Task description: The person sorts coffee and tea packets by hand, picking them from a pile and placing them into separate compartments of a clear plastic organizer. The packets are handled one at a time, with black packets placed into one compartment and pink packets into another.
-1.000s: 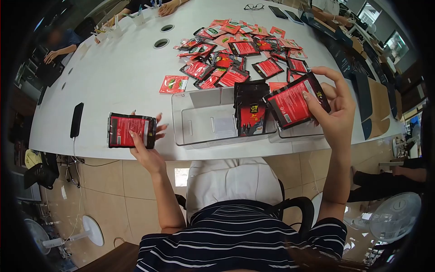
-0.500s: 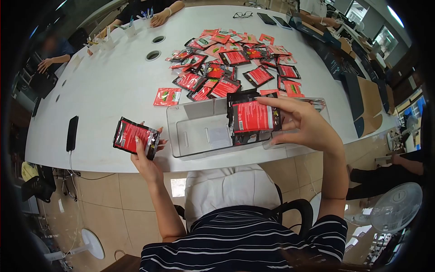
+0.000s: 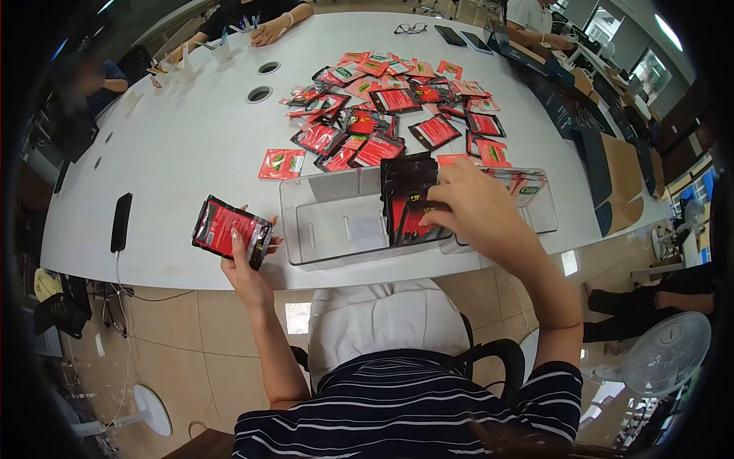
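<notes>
Head view: the person's left hand (image 3: pixel 246 262) sits at about eight o'clock from the clear bin (image 3: pixel 330 223), just over the near edge of the white table (image 3: pixel 183 145). It is closed around a small stack of red-and-black sachets (image 3: pixel 229 228), thumb across the front, with the stack tilted and held clear of the tabletop.

The right hand (image 3: pixel 480 208) reaches in from four o'clock, palm down. Its fingers are drawn narrow onto the upright sachets (image 3: pixel 405 200), which stand on edge at the bin's right end. They appear to pinch the front sachet, though the back of the hand hides most of the grip.

A second clear bin (image 3: pixel 544 208) sits just beside the first at three o'clock, partly behind the wrist. At twelve o'clock from the bins a loose pile of sachets (image 3: pixel 390 107) is spread over the table, and one stray sachet (image 3: pixel 280 163) lies near the first bin's far left corner. A dark phone (image 3: pixel 120 222) lies at nine o'clock, well apart from the left hand. Another person's hands (image 3: pixel 269 32) rest at the far table edge, with a pair of glasses (image 3: pixel 410 28) near them.
</notes>
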`<action>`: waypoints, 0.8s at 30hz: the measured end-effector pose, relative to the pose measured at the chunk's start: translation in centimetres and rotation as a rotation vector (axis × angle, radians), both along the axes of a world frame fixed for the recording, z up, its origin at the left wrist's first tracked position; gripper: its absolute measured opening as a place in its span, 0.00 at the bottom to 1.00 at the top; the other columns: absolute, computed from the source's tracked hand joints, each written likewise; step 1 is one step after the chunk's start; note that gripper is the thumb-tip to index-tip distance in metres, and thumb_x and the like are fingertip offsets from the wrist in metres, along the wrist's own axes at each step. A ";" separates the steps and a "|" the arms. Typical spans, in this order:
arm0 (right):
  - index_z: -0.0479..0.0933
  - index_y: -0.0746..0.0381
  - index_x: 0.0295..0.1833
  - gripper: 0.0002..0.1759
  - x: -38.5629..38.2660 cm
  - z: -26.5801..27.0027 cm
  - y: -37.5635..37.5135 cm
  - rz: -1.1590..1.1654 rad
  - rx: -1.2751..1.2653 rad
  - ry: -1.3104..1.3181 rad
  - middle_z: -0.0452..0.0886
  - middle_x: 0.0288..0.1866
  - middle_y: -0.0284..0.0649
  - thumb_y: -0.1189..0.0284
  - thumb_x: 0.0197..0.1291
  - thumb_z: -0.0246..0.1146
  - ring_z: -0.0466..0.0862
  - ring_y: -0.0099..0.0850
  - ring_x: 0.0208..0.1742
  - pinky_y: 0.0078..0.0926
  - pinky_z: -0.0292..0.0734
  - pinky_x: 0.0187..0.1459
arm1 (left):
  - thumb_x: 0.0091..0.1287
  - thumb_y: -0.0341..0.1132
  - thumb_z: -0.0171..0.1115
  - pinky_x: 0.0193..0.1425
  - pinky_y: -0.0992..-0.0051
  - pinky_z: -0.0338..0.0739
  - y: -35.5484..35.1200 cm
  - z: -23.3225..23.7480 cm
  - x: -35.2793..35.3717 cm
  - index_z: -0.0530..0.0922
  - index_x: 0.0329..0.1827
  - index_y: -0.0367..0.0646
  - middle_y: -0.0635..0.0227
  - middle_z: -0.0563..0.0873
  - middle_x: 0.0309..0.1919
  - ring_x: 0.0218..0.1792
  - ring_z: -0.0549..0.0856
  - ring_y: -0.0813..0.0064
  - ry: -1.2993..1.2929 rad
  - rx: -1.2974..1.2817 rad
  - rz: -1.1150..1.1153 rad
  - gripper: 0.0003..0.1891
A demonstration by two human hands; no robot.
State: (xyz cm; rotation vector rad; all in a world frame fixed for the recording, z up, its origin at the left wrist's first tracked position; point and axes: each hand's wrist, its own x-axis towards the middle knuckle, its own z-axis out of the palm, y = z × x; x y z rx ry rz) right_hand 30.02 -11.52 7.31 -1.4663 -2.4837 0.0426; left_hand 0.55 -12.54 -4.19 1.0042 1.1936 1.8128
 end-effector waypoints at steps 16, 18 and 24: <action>0.47 0.57 0.76 0.67 -2.1 -1.8 3.0 0.172 0.052 -0.237 0.67 0.58 0.44 0.67 0.27 0.80 0.70 0.41 0.58 0.39 0.67 0.55 | 0.73 0.44 0.46 0.32 0.78 0.76 0.0 -0.3 0.1 0.72 0.59 0.31 0.52 0.86 0.35 0.28 0.86 0.72 0.025 -0.022 0.015 0.24; 0.47 0.57 0.76 0.68 -2.1 -1.4 2.9 0.181 0.043 -0.244 0.67 0.55 0.44 0.66 0.27 0.80 0.71 0.40 0.55 0.37 0.67 0.53 | 0.73 0.44 0.46 0.31 0.79 0.76 0.1 -0.4 0.2 0.72 0.59 0.31 0.52 0.86 0.35 0.28 0.85 0.73 0.042 -0.024 0.028 0.24; 0.48 0.55 0.76 0.65 -2.0 -1.5 3.3 0.211 0.114 -0.267 0.69 0.51 0.41 0.65 0.30 0.79 0.71 0.37 0.51 0.33 0.67 0.49 | 0.71 0.46 0.51 0.34 0.77 0.79 0.1 -0.5 0.4 0.73 0.59 0.34 0.60 0.84 0.44 0.37 0.82 0.77 -0.003 -0.018 0.189 0.24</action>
